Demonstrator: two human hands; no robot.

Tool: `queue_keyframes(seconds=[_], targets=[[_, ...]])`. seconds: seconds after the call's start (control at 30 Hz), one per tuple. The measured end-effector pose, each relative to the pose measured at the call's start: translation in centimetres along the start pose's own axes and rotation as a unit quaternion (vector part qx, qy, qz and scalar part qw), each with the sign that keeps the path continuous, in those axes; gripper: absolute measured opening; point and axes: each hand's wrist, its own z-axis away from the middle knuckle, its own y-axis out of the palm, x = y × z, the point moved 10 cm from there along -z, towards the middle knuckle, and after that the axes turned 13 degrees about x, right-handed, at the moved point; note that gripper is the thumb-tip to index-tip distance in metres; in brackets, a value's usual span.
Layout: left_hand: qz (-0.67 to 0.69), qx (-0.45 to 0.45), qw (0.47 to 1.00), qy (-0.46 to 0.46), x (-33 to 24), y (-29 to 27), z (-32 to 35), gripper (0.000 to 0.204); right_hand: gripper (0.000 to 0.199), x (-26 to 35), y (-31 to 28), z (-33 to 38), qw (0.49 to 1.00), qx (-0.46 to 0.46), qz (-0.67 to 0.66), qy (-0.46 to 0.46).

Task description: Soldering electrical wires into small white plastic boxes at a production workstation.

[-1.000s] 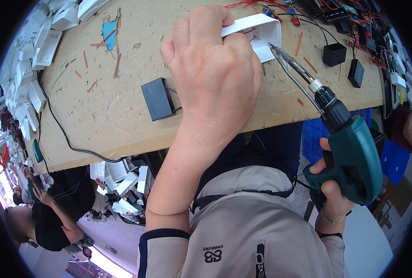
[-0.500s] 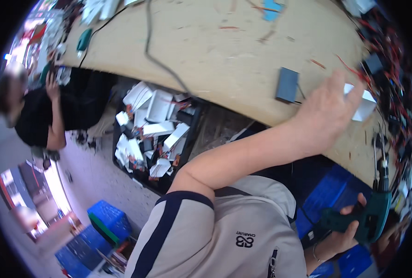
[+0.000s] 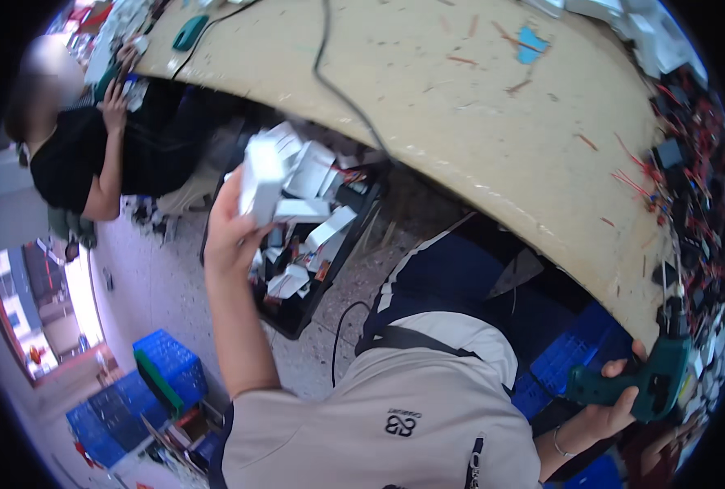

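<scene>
My left hand is closed on a white box-shaped plastic case, held over a black bin. The case is slightly blurred, and what it contains is hidden. Several similar white cases, dark blocks and coloured wires fill the bin beneath. At the lower right, my right hand grips the handle of a green soldering gun. Its two metal prongs point up past the table's right end.
A worktable with wire scraps, a blue scrap and a grey cable spans the top. Red wires and dark blocks pile along its right edge. At left, a co-worker holds a tool; blue crates stand below.
My left hand has swung from the table's right side to above the bin, now holding the white case. The grey block and white piece have gone from the tabletop. My right hand keeps its grip.
</scene>
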Motion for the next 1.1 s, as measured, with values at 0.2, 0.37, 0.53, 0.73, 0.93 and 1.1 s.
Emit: queue_keyframes(seconds=[0.2, 0.37, 0.53, 0.73, 0.93, 1.1], targets=[[-0.338, -0.294, 0.858, -0.250, 3.2, -13.8, 9.8, 0.059, 0.068, -0.1, 1.1, -0.5, 0.999, -0.016, -0.044, -0.018], [-0.694, -0.284, 0.661, 0.012, -6.5, -7.1, 2.8, 0.052, 0.069, -0.6, -0.2, 0.0, 0.996, -0.052, -0.069, -0.011], [-0.600, -0.030, 0.778, 0.183, -7.5, 12.5, -12.9, 0.037, 0.069, -1.1, -1.1, 0.2, 0.995, -0.076, -0.064, -0.005], [-0.739, 0.174, 0.531, 0.377, -2.1, 29.0, -28.0, 0.043, 0.069, -0.4, -1.1, 0.5, 0.995, -0.094, -0.037, 0.019], [-0.759, 0.231, 0.519, 0.318, 0.0, 30.3, -32.7, 0.046, 0.068, 0.1, -1.6, 0.9, 0.990, -0.134, -0.020, 0.032], [-0.717, 0.237, 0.568, 0.327, -0.3, 30.7, -28.4, 0.033, 0.068, -0.1, -2.4, 1.3, 0.989, -0.144, -0.029, 0.029]])
